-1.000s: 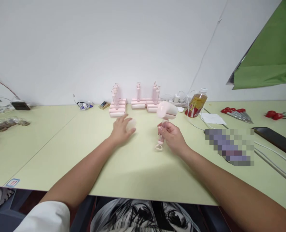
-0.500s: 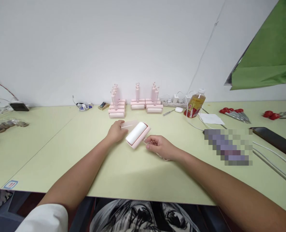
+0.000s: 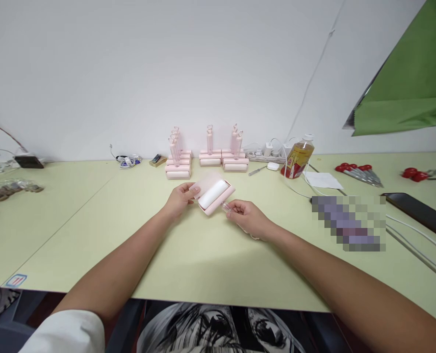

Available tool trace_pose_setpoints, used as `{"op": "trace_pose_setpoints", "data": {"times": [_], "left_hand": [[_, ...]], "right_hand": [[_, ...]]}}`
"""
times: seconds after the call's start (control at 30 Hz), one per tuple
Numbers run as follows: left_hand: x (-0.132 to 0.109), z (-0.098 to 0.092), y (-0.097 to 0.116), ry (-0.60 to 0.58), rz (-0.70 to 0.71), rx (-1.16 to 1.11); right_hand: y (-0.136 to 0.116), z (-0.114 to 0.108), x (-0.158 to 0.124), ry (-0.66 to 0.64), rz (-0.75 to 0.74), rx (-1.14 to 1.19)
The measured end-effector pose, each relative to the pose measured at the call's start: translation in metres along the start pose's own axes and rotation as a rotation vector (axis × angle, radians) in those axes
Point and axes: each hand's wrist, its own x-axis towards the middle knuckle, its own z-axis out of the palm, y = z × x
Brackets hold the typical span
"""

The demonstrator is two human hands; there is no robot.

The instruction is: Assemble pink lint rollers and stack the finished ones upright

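Note:
A pink lint roller (image 3: 215, 195) with a white roll is held tilted above the table, between my two hands. My right hand (image 3: 247, 215) is closed around its clear handle, and a pale cord hangs below that hand. With thumb and fingers, my left hand (image 3: 181, 198) pinches a translucent pink cover (image 3: 206, 183). The cover lies against the roller's upper left side; whether it is seated there I cannot tell.
Several pink lint rollers (image 3: 178, 171) stand along the wall. Behind on the right are a power strip (image 3: 264, 158), a screwdriver (image 3: 257, 170) and a drink bottle (image 3: 297, 158). Red-handled tools (image 3: 357, 172), white cables and a black phone-like object (image 3: 418, 213) lie farther right.
My left hand has brought the cover rightward, up against the roller. The roller and my right hand have shifted slightly right and up.

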Motion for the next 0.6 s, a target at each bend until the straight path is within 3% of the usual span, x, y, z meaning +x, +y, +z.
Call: {"op": "trace_pose_setpoints", "data": {"times": [0.17,0.3,0.4,0.47,0.53,0.6], "left_hand": [[0.0,-0.001,-0.002,-0.049,0.02,-0.012],[-0.007,0.003,-0.001,-0.278,0.051,0.023],[-0.015,0.008,0.003,-0.424,0.09,0.178],[-0.02,0.011,0.005,-0.354,0.205,0.417],[-0.026,0.015,0.006,-0.227,0.408,0.693],[-0.031,0.021,0.006,-0.172,0.607,0.924]], "right_hand": [[-0.003,0.0,-0.002,-0.002,0.013,0.041],[-0.005,0.001,-0.005,-0.004,0.028,0.078],[-0.002,0.002,-0.003,0.015,0.027,0.114],[0.0,0.003,0.0,0.014,0.055,0.182],[0.002,0.003,0.003,0.01,0.103,0.299],[0.002,0.003,0.004,-0.006,0.151,0.438]]}}
